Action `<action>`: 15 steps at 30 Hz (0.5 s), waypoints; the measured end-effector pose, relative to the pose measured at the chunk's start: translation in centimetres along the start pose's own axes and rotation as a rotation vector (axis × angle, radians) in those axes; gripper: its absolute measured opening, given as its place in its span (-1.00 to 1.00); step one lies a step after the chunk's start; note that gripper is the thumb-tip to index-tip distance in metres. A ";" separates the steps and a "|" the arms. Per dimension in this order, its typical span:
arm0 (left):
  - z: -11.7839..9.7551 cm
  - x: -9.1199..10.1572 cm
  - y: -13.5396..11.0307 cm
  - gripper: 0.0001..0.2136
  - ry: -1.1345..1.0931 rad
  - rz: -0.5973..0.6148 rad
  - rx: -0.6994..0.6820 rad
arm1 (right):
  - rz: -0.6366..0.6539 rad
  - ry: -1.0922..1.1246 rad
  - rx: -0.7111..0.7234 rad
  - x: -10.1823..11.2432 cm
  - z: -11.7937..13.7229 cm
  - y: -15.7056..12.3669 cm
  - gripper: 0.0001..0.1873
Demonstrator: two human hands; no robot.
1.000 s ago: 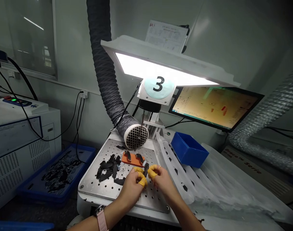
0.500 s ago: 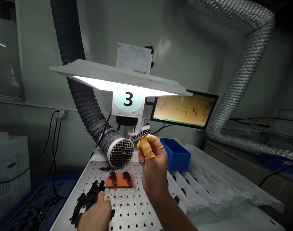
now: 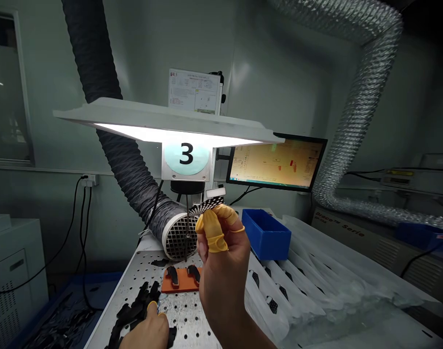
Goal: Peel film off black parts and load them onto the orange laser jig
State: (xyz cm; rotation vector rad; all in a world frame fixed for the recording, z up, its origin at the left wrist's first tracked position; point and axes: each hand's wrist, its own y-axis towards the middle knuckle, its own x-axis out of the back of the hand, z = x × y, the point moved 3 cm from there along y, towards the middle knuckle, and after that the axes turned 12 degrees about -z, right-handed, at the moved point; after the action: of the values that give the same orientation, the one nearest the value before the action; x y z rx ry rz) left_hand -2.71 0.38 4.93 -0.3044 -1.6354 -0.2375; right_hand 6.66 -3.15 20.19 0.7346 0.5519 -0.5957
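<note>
Two hands work above a perforated steel table [image 3: 194, 325]: the right hand [image 3: 223, 274] pinches a black-and-white mesh strip [image 3: 206, 207] between yellow finger cots [image 3: 211, 232], raised over the table. The left hand [image 3: 146, 334] is cut off by the frame's lower edge, beside matte black pieces [image 3: 133, 310] — its grip cannot be determined.

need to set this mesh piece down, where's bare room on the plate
Bare perforated steel plate lies below the orange block, right of the left hand and under the right hand holding the mesh piece. It is crowded left of there, where black pieces heap around the left hand.
</note>
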 end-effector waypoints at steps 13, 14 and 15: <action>-1.2 -1.6 0.7 -0.57 -0.084 -0.044 -0.107 | 0.017 0.065 -0.035 0.1 0.1 -0.4 -0.88; -1.4 -1.9 0.7 -0.59 -0.078 -0.059 -0.119 | 0.019 0.068 -0.040 0.2 0.1 -0.5 -0.88; -1.5 -2.2 0.7 -0.61 -0.077 -0.079 -0.130 | 0.023 0.068 -0.047 0.4 0.1 -0.5 -0.89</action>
State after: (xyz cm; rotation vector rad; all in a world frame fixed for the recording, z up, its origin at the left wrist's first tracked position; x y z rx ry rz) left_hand -0.86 0.45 2.87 -0.3517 -1.7135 -0.3976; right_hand 6.63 -3.65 19.78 0.7175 0.6183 -0.5363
